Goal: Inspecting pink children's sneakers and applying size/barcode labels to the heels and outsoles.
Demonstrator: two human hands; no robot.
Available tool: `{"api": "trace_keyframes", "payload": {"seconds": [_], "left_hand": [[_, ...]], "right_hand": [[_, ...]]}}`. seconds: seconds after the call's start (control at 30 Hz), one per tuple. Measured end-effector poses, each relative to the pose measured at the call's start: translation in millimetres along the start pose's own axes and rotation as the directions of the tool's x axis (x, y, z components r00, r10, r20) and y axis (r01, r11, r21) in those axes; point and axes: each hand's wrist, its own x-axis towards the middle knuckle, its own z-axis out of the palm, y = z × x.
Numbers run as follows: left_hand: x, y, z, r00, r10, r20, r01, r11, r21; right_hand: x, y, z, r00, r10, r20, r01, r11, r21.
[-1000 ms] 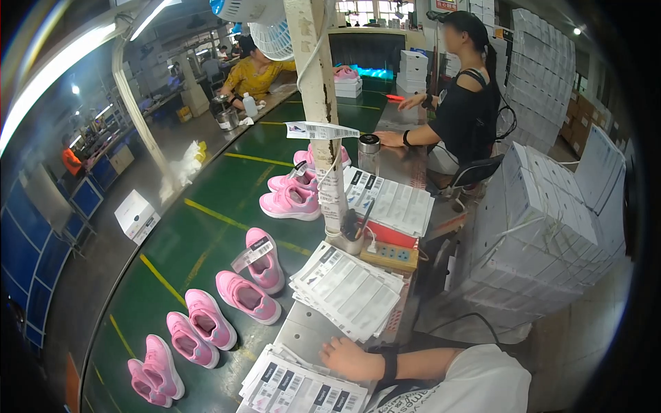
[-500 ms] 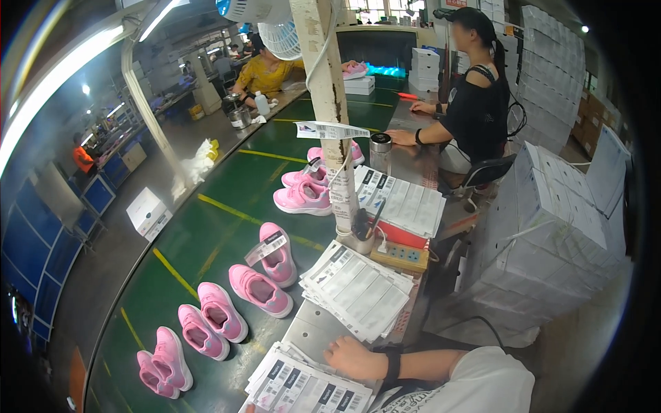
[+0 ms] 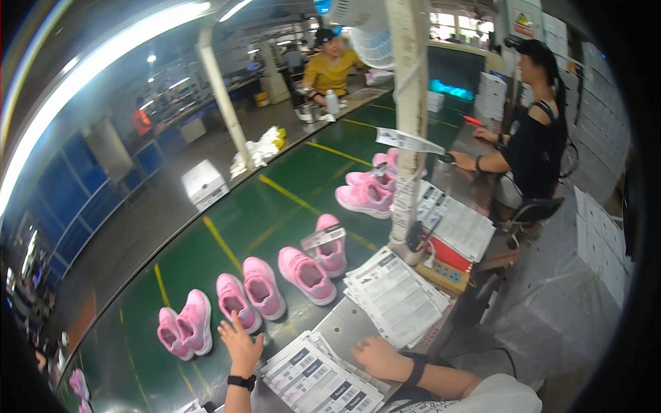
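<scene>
My left hand (image 3: 241,346) reaches over the green belt with its fingers spread and nothing in them. Just beyond its fingertips stands a pair of pink sneakers (image 3: 250,296); whether they touch is unclear. To the left sits another pink pair (image 3: 186,323), and to the right a third pair (image 3: 308,275) with a white label strip (image 3: 323,238) across one shoe. My right hand (image 3: 381,356) rests with curled fingers on the metal table edge, between a near stack of printed label sheets (image 3: 320,378) and a farther stack (image 3: 396,296). Its fingertips are hidden.
A white post (image 3: 407,138) rises beside the belt, with a power strip (image 3: 444,275) at its foot. More pink sneakers (image 3: 365,198) stand beyond. A person in black (image 3: 537,138) sits on the right, near wrapped white boxes (image 3: 558,275). Another person (image 3: 334,72) is across the belt.
My left hand has come from the lower edge, where only a fingertip showed, out over the belt toward the sneakers. The view has swung left. My right hand stays by the label sheets.
</scene>
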Motion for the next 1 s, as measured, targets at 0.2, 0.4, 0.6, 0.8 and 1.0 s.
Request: {"api": "trace_keyframes", "payload": {"seconds": [0.2, 0.4, 0.6, 0.8, 1.0], "left_hand": [[17, 27, -8, 0.976, 0.126, -0.176, -0.101, 0.984, 0.147], [57, 43, 7, 0.963, 0.269, -0.023, -0.258, 0.942, 0.214], [87, 67, 21, 0.990, 0.124, 0.068, -0.133, 0.977, 0.165], [44, 72, -87, 0.947, -0.096, 0.307, 0.300, 0.605, -0.738], [-76, 95, -154, 0.978, 0.143, 0.153, -0.012, 0.767, -0.641]], "right_hand": [[3, 4, -8, 1.000, -0.029, -0.007, 0.029, 1.000, 0.003], [9, 0, -17, 0.999, -0.033, 0.010, 0.033, 0.998, 0.044], [8, -6, -12, 1.000, -0.024, 0.005, 0.024, 0.999, -0.046], [-19, 5, -39, 0.997, -0.080, 0.014, 0.076, 0.980, 0.183], [-23, 0, -85, 0.988, 0.147, -0.043, -0.049, 0.569, 0.821]]}}
